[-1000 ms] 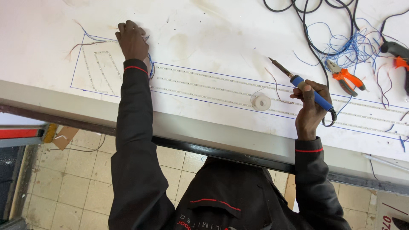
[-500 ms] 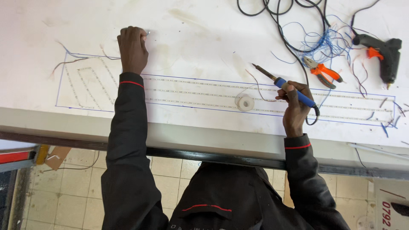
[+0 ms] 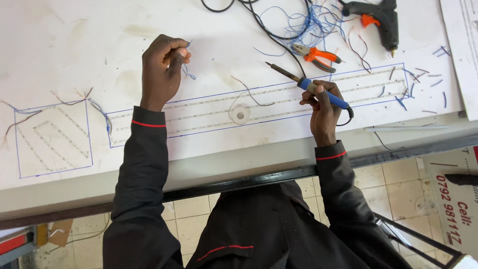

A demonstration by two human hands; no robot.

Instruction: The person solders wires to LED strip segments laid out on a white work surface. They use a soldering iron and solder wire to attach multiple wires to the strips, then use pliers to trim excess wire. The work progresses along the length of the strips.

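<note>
Fingers (image 3: 175,54) of left hand (image 3: 160,69) pinched shut on a short blue wire piece (image 3: 187,68); wire end sticks up past the fingertips and curls down just beside the palm, over the white table (image 3: 74,45). Right hand (image 3: 323,107) wrapped closed around the blue handle of a soldering iron (image 3: 304,84), tip pointing up-left, off the surface as far as I can tell, its black cord looping out behind the hand. Small white solder spool (image 3: 239,114) sits between the two hands, on the long blue-outlined rectangle (image 3: 259,102) drawn on the table, with LED strips running lengthwise inside it. A thin wire trails from the spool toward the iron. Second blue-outlined square (image 3: 52,139) at far left holds diagonal strip pieces, loose wires at its top edge. Orange-handled pliers (image 3: 316,54) lie just above the iron, near a tangle of blue wires (image 3: 311,20). Black glue gun (image 3: 378,17) with orange trigger at top right, well apart from both hands. Wire offcuts scattered at the right end of the rectangle.
</note>
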